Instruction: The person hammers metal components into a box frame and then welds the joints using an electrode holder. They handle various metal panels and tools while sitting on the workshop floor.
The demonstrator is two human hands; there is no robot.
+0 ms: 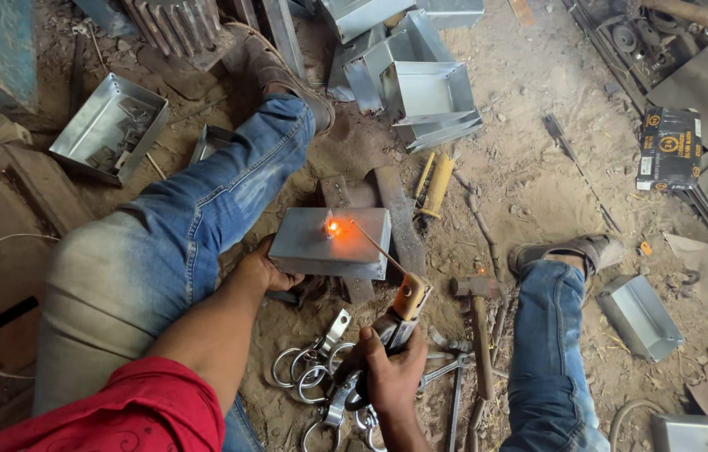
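A grey sheet-metal box lies upside down on the dirt floor between my legs. My left hand presses against its near left edge. My right hand grips a welding electrode holder with a tan head. Its thin rod reaches up and left to the box top, where an orange glowing spot burns at the tip.
A hammer lies right of the holder. Metal rings and brackets sit near my right hand. Several more metal boxes are stacked ahead, one at the left, one at the right. A black carton lies far right.
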